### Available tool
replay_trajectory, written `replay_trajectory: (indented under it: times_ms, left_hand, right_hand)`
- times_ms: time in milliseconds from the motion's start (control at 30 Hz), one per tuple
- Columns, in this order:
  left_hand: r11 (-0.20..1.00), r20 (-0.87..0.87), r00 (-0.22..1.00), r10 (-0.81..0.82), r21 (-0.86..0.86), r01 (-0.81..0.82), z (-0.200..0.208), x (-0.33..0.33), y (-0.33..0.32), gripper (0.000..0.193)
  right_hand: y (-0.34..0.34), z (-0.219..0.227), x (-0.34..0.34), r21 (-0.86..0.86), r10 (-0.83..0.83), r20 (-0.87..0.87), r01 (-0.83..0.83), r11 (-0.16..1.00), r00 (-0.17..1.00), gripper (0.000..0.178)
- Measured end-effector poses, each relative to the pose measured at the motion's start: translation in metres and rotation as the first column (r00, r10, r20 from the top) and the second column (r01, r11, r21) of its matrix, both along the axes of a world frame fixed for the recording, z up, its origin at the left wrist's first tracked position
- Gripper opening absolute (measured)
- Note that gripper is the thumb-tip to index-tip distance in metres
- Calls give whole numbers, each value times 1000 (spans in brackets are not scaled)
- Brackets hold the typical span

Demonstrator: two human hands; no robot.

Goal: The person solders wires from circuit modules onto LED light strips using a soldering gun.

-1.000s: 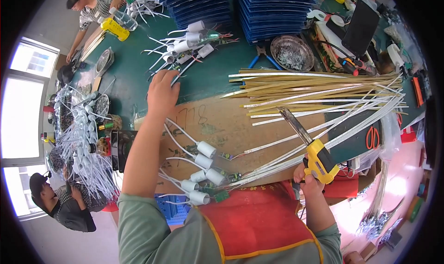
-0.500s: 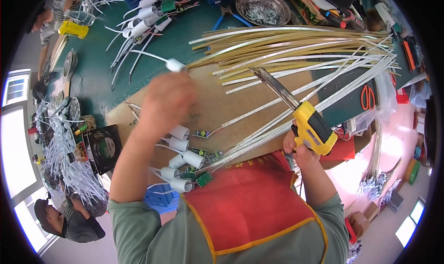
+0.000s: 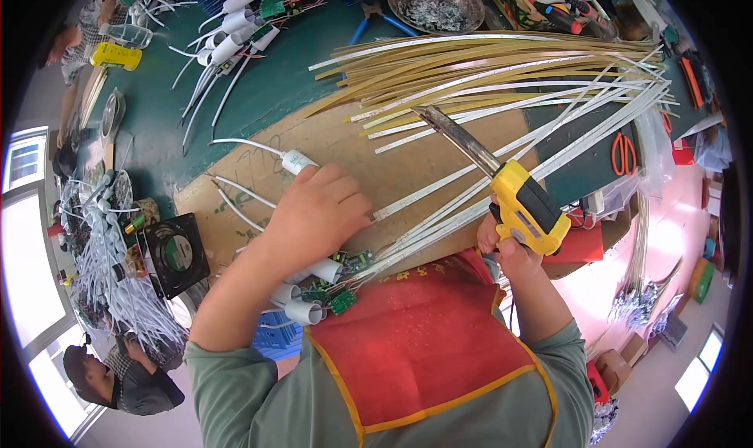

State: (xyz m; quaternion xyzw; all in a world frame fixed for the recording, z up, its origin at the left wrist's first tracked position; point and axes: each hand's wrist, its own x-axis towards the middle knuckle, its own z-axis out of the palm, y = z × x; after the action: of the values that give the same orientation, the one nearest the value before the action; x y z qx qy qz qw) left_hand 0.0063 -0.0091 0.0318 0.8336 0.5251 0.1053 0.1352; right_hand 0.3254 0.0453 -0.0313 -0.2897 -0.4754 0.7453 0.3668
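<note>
While the left hand (image 3: 318, 213) curls around a white capped lead (image 3: 296, 163) on the cardboard sheet (image 3: 408, 162), the right hand (image 3: 510, 248) grips the yellow soldering gun (image 3: 527, 205) tight. A few finished pieces (image 3: 318, 291) sit by the apron; the big fan of strips (image 3: 502, 71) looks untouched, so plenty remains.

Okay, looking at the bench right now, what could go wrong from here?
The right hand holds the yellow soldering gun with its long tip lying over the pale strips, so it might scorch them. The left hand on the white capped cable sits close to that tip, so a slip might burn it.
</note>
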Motion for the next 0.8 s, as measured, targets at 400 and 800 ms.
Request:
replay_trajectory:
  times_ms: [400, 800]
  left_hand:
    - [996, -45, 995, 85, -27, -86, 4, 14, 3, 38]
    - [996, 14, 998, 67, -60, -66, 7, 20, 6, 32]
  right_hand:
    - [0, -1, 0, 1, 14, 19, -14, 1000, 1000, 78]
    - [0, -3, 3, -11, 30, 38, -29, 1000, 999, 78]
